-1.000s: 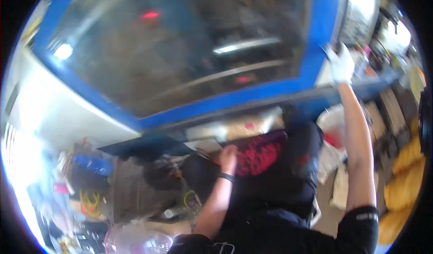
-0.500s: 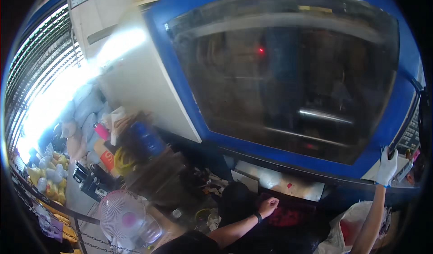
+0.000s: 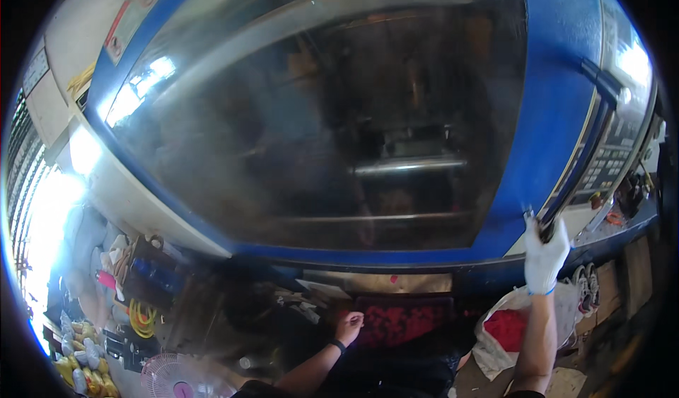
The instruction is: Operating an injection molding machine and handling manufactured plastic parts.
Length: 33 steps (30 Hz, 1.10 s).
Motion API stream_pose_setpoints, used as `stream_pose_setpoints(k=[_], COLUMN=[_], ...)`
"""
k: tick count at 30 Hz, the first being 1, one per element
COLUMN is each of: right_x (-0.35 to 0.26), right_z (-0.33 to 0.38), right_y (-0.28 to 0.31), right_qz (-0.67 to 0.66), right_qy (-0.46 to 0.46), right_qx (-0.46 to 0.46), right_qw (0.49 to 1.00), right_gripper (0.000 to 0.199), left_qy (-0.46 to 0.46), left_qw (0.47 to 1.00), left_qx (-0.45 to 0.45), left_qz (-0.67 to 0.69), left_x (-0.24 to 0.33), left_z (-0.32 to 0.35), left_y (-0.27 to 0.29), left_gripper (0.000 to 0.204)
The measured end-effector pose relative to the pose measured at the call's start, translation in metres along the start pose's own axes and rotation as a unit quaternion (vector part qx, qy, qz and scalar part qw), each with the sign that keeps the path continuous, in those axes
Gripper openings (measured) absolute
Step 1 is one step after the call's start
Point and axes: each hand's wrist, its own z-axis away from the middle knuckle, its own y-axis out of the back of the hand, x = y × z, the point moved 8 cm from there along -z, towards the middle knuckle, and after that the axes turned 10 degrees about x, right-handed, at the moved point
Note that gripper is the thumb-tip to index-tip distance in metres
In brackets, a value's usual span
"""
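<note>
My right hand (image 3: 544, 260), in a white glove, reaches up to the right side of a large blue machine door (image 3: 488, 214) with a dark window. Its fingers close round a dark door handle (image 3: 547, 230) beside the control panel. My bare left hand (image 3: 350, 326), with a black band at the wrist, is low in the middle with its fingers curled. Whether anything lies inside those fingers is hidden. Just right of it and below the machine sits a dark crate (image 3: 444, 303) with many small red pieces.
A white sack (image 3: 488, 352) with red contents stands by my right forearm, with shoes (image 3: 585, 288) beyond it. The button panel (image 3: 605, 168) is at the right. At lower left are a pink-white fan (image 3: 166, 377), a coiled yellow hose (image 3: 142, 318) and several bagged yellow items (image 3: 88, 363).
My view has swung right, so the door and both hands appear further left. My right hand stays at the handle. My left hand remains curled near the crate.
</note>
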Motion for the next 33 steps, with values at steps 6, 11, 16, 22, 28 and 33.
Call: stream_pose_setpoints(k=[6, 11, 16, 22, 28, 33], right_x=[0.001, 0.009, 0.012, 0.013, 0.010, 0.013], right_z=[-0.006, -0.018, -0.024, -0.032, -0.038, -0.035], right_y=[-0.012, -0.004, -0.005, -0.011, -0.014, -0.014], right_qz=[-0.011, -0.019, -0.053, -0.065, -0.077, -0.098], right_qy=[0.013, 0.012, 0.047, 0.073, 0.077, 0.093], right_qx=[-0.079, -0.128, -0.170, -0.188, -0.202, -0.211], right_qw=[0.997, 0.992, 0.983, 0.977, 0.973, 0.968], right_gripper=[0.019, 0.017, 0.016, 0.022, 0.028, 0.031], left_qy=[-0.019, -0.040, -0.098, -0.058, -0.074, -0.073], left_qw=[0.995, 0.987, 0.982, 0.992, 0.990, 0.989], left_qx=[0.049, 0.040, 0.058, 0.088, 0.095, 0.121], left_qz=[-0.084, -0.149, -0.152, -0.069, 0.078, 0.033], left_x=[0.048, 0.131, 0.214, 0.286, 0.318, 0.343], left_z=[0.013, 0.037, 0.064, 0.095, 0.140, 0.162], left_y=[-0.006, -0.069, -0.105, -0.140, -0.182, -0.185], left_gripper=[0.012, 0.013, 0.013, 0.013, 0.013, 0.018])
